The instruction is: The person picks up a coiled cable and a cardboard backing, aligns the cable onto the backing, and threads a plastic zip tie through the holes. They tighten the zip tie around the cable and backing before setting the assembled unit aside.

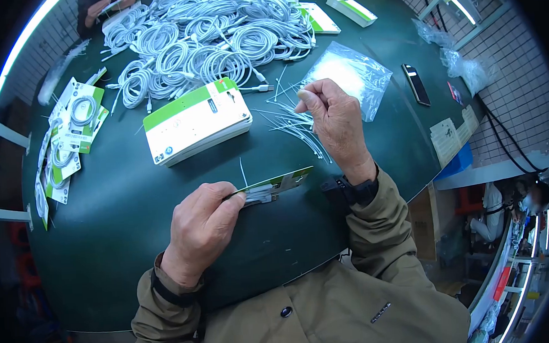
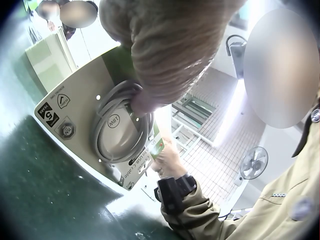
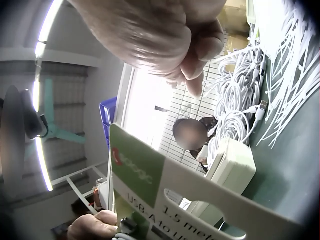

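My left hand [image 1: 203, 228] grips a white and green packaging card [image 1: 296, 177], thumb over a coiled grey-white cable [image 2: 100, 135] on it. Print on the card [image 2: 75, 117] names a USB-C cable. A thin white cable tie [image 1: 243, 172] sticks up from the card's far side. My right hand [image 1: 339, 121] is raised over the table, fingers curled and thumb against the index finger; nothing shows between them. Loose white cable ties [image 1: 307, 135] lie beside and below it. Past the left hand stands a stack of printed cards [image 1: 197, 123].
A large heap of coiled white cables [image 1: 218, 44] covers the back. Carded cables [image 1: 74, 135] lie at the left. A clear plastic bag [image 1: 369, 79] and a phone [image 1: 416, 84] are at the right. Another person's hands [image 1: 98, 8] show at the far left.
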`<state>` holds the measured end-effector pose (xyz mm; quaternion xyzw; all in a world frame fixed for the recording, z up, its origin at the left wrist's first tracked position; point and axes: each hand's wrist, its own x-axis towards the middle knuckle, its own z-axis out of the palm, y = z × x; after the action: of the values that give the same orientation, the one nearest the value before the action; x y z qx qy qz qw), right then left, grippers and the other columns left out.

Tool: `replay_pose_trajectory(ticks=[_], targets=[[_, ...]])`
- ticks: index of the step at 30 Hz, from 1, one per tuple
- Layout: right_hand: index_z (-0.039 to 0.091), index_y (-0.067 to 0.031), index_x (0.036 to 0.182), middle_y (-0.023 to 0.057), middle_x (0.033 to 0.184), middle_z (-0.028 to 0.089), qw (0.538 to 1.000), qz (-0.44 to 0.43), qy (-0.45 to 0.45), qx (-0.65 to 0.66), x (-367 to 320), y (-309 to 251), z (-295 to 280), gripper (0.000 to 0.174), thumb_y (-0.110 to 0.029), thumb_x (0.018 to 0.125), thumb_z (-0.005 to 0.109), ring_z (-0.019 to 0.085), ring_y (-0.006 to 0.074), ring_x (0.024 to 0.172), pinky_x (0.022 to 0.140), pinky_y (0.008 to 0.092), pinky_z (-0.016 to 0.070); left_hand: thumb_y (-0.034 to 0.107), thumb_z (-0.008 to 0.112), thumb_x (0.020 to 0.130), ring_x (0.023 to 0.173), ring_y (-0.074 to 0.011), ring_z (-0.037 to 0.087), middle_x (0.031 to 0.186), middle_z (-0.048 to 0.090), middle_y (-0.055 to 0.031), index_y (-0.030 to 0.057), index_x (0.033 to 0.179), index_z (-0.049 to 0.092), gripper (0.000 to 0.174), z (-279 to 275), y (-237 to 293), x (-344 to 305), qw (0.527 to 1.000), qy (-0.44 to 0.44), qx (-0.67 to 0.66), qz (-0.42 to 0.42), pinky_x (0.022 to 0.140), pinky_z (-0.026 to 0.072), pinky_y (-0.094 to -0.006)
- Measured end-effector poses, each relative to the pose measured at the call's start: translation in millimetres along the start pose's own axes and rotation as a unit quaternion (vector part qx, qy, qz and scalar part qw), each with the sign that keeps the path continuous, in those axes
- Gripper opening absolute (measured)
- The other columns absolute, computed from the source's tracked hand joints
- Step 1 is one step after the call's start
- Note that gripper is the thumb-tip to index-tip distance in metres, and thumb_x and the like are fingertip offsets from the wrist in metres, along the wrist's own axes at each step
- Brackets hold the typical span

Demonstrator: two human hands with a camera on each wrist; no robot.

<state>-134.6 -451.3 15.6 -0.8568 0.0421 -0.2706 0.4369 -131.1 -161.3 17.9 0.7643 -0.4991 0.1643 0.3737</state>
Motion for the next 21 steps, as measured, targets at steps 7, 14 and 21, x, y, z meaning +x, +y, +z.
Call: replay_pose_trajectory(ticks=[7,14,21], targets=[[0.068,0.0003,0.104,0.0084,0.074,0.071,0.998,0.024,-0.053,0.004,-2.3,-8.1,0.1,0.016,-0.014,0.109,0.065,0.067,0.0174,0.064,0.063,0.0339,0.0539,-0.011,0.081,0.078,0.078,-0.0302,0.072,0.093,0.072,-0.0135,-0.0008,0.096,0.072,0.023,-0.7,-0.5,0.2,1.0,0.001,0.0,0.004,0.066,0.0595,-0.0373],[0.069,0.0006,0.108,0.0073,0.076,0.07,0.995,0.039,-0.092,0.012,-5.4,-2.3,4.7,0.018,-0.016,0.11,0.063,0.064,0.0156,0.066,0.062,0.0311,0.0506,-0.012,0.081,0.078,0.078,-0.03,0.072,0.094,0.072,-0.0135,-0.0009,0.096,0.071,0.024,-1.1,0.8,0.3,1.0,0.001,-0.002,0.003,0.067,0.0599,-0.0373],[0.079,-0.0005,0.11,0.0001,0.083,0.07,0.979,0.06,-0.156,0.12,-5.4,-2.8,3.6,0.021,-0.019,0.107,0.071,0.056,0.0057,0.07,0.063,0.0219,0.0464,-0.005,0.08,0.079,0.079,-0.0264,0.071,0.095,0.071,-0.0107,0.0007,0.096,0.072,0.02,1.0,-2.2,-1.4,1.0,0.006,0.005,0.023,0.064,0.059,-0.0363]])
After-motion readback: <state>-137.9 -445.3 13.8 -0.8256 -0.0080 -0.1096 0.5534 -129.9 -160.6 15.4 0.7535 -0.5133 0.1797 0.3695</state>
